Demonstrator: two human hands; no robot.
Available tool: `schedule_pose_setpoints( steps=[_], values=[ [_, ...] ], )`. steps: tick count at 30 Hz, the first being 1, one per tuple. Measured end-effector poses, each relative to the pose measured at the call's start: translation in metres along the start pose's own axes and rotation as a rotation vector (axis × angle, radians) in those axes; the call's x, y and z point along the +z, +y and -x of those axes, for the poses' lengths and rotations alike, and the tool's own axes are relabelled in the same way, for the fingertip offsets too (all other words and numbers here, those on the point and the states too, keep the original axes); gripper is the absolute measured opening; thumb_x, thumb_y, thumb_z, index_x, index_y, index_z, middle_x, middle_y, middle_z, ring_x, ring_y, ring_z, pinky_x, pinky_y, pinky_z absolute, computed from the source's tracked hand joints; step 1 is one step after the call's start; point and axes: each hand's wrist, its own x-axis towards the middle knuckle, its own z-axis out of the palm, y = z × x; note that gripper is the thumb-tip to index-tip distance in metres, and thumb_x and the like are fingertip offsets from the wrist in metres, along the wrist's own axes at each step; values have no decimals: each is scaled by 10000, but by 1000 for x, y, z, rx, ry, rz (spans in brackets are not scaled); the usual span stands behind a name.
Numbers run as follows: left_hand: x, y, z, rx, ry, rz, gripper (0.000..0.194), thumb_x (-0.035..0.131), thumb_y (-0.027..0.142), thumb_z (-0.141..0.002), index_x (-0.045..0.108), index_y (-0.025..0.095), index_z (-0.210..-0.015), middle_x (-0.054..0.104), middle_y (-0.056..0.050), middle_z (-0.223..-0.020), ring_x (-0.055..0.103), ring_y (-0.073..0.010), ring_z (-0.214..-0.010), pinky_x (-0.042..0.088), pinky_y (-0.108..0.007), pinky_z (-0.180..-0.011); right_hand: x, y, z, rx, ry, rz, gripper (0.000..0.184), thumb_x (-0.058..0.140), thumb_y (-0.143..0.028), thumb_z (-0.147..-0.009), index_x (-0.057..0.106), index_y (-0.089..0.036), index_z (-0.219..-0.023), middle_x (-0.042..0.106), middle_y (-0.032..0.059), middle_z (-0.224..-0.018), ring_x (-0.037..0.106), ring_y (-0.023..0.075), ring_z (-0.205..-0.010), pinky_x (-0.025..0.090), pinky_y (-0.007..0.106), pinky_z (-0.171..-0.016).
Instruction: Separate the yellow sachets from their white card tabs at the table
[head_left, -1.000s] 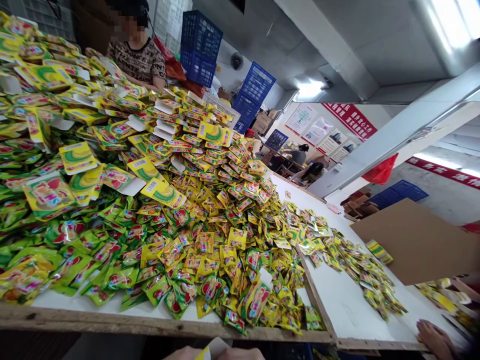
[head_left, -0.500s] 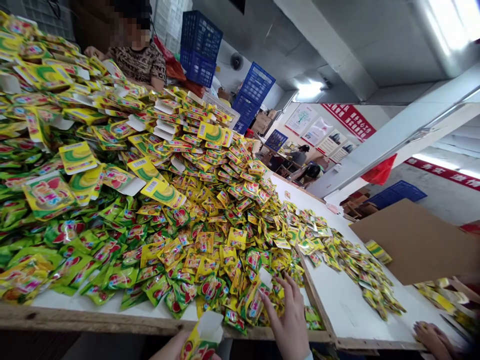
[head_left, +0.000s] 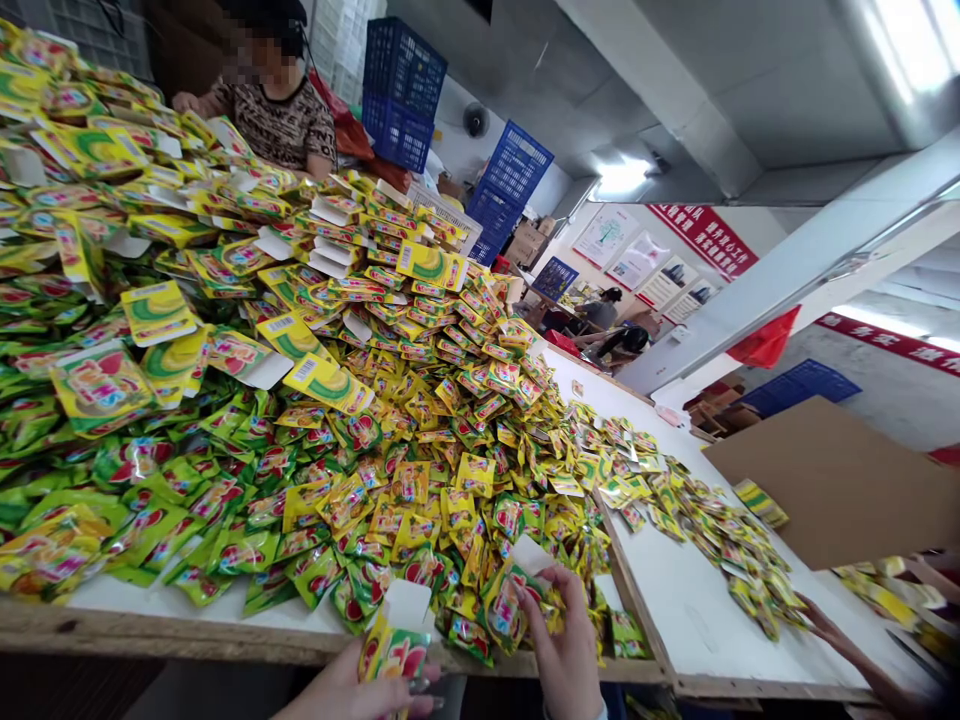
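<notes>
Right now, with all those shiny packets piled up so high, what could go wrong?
The left hand holds a foil packet out past the wooden table edge, so it might fall to the floor if it slips. The right hand, gripping a second packet, is right at the foot of the steep heap of packets. Pulling there could make the heap slide, and some packets might spill over the edge.

left hand [head_left: 349, 690] gripping a green-and-yellow packet [head_left: 394, 640] | right hand [head_left: 566, 645] holding a second packet [head_left: 504, 605] just above the heap | packet heap [head_left: 337, 470] spreading across the desk [head_left: 690, 600] | another person's hand [head_left: 829, 622] lying near loose packets [head_left: 712, 530] | co-worker [head_left: 274, 130] sitting behind the heap | blue crates [head_left: 401, 95] standing beyond it
</notes>
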Motion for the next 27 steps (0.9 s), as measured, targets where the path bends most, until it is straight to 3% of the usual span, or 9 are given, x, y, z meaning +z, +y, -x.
schedule_pose_setpoints(
  steps=[5,8,12,15,18,20,23,27],
  values=[
    [8,25,-7,177,70,-77,625,824,518,-399,582,153,-845,739,-113,-820,692,-290,-779,539,-359,-656,-4,-34,-1,197,107,-427,508,637,-346,-773,367,-241,-1190,619,102,-1086,624,237,-957,505,377,-817],
    [21,44,-1,122,82,-8,584,754,569,-512,580,160,-892,741,-88,-790,696,-251,-709,537,-337,-620,3,-61,2,295,-35,-696,600,664,-373,-748,329,-253,-1231,650,104,-1074,639,247,-933,515,390,-797],
    [36,47,12,37,-134,128,606,524,669,-699,590,147,-999,733,-97,-860,680,-259,-853,508,-375,-811,38,-84,22,335,-213,-846,648,679,-426,-713,342,-264,-1242,682,57,-944,654,230,-796,526,356,-696],
    [37,34,13,138,-148,55,658,654,629,-610,569,152,-1055,711,-105,-986,636,-270,-975,465,-350,-890,65,-85,39,267,-102,-629,581,664,-391,-741,385,-251,-1232,651,52,-956,617,215,-848,489,344,-759],
    [34,20,10,259,-93,-65,790,833,488,-425,525,162,-1075,701,-105,-1015,624,-281,-978,463,-337,-879,75,-82,47,205,63,-493,626,662,-404,-741,366,-258,-1273,485,99,-1288,482,257,-1137,411,375,-914],
    [33,17,10,275,-117,-90,849,849,472,-394,496,165,-1103,694,-107,-1027,623,-279,-968,466,-339,-873,74,-79,48,249,-4,-629,664,637,-460,-748,328,-270,-1303,451,106,-1338,485,266,-1154,431,386,-906],
    [34,19,11,315,-171,-126,849,831,466,-456,469,187,-1172,663,-94,-1100,613,-261,-992,451,-331,-902,70,-74,47,353,-186,-909,628,638,-519,-724,407,-258,-1247,586,102,-1208,586,257,-1042,479,377,-860],
    [34,24,10,309,-207,-224,913,801,513,-484,427,190,-1252,628,-104,-1166,575,-288,-1059,443,-352,-919,72,-73,48,413,-245,-1004,701,728,-447,-653,412,-236,-1242,677,95,-1054,651,245,-897,524,353,-755]
  ],
)
